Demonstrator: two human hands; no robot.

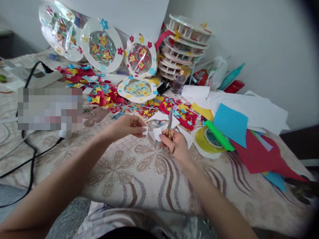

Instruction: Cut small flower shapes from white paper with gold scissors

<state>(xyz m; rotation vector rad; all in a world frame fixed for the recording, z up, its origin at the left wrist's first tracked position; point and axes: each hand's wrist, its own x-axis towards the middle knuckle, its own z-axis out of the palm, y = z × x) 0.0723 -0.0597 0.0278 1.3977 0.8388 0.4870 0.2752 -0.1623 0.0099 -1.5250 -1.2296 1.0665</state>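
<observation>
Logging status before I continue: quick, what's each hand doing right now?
Left hand: closed, pinching a small white paper piece.
Right hand: closed, holding gold-handled scissors and another white paper piece.

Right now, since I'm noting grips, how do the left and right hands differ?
The left hand pinches a small white paper; the right hand holds scissors, with another white piece against it. The left hand sits higher in the picture than the right hand. Both hands are bare.
</observation>
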